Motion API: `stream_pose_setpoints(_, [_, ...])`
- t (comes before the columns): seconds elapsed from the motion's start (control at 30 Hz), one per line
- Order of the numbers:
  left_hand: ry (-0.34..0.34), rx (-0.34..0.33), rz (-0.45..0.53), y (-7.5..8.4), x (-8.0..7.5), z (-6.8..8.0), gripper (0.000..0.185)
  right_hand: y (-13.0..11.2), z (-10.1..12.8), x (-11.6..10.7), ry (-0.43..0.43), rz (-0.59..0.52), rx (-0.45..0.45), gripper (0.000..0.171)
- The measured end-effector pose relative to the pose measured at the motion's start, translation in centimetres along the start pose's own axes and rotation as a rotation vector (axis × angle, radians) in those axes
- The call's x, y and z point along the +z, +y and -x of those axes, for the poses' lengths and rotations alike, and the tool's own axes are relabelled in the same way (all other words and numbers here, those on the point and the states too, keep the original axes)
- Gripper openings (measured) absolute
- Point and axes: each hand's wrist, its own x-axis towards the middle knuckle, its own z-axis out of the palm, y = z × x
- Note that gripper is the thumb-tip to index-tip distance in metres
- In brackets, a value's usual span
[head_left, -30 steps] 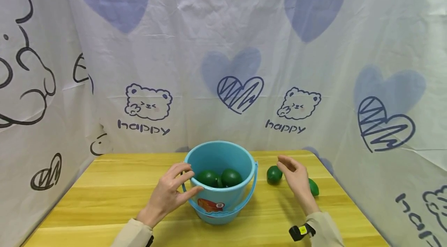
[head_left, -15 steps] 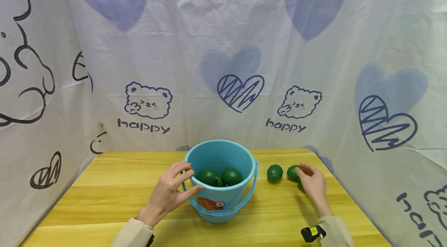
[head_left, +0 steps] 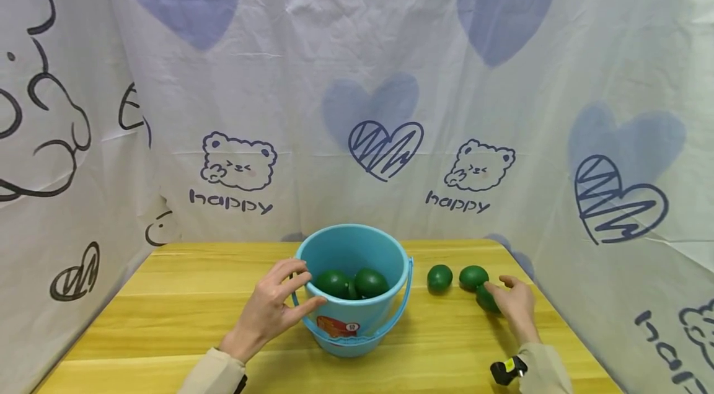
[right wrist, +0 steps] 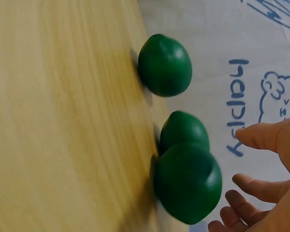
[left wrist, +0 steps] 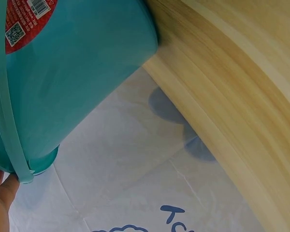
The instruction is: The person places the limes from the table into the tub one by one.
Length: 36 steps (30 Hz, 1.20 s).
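Note:
A blue bucket (head_left: pixel 357 326) (left wrist: pixel 72 72) stands on the yellow wooden table (head_left: pixel 184 307), its handle (head_left: pixel 403 307) down, with two green fruits (head_left: pixel 370 282) visible inside. My left hand (head_left: pixel 309 285) (left wrist: pixel 0 193) holds its left side, fingers at the rim and thumb on the wall. To the bucket's right lie three green fruits: one nearest it (head_left: pixel 439 278) (right wrist: pixel 165 65), a middle one (head_left: pixel 473 277) (right wrist: pixel 184 130), and a nearer one (head_left: pixel 485 300) (right wrist: pixel 187 182). My right hand (head_left: pixel 498 288) (right wrist: pixel 237 157) hovers at this last fruit, fingers spread and loosely curved around it, not closed.
White cloth (head_left: pixel 357 103) printed with hearts and bears hangs behind and on both sides of the table, close to the right-hand fruits. The table's right edge (head_left: pixel 563 319) runs just beyond my right hand.
My right hand moved right and down, from beside the fruit nearest the bucket to the rightmost fruit. The middle fruit came into view. My left hand and the bucket stayed put.

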Motion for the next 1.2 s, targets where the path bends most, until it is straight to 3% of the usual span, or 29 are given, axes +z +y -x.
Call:
stream_pose_setpoints(0.3, [-0.006, -0.014, 0.009, 0.0, 0.0, 0.2, 0.038, 1.7, -1.2, 0.6, -0.034, 0.131, 0.006, 0.070])
stream_pose_setpoints(0.57, [-0.011, -0.014, 0.008, 0.0, 0.0, 0.1, 0.038, 2.5, -1.2, 1.1, -0.038, 0.028, 0.046, 0.066])
stream_pose_setpoints(0.97, [-0.013, -0.021, -0.001, -0.1, -0.2, -0.1, 0.038, 2.6, -1.4, 0.9, -0.078, -0.019, 0.056, 0.076])
stream_pose_setpoints(1.2, [-0.011, -0.001, 0.002, -0.1, -0.1, 0.0, 0.038, 2.8, -1.5, 0.6, -0.137, -0.098, 0.119, 0.083])
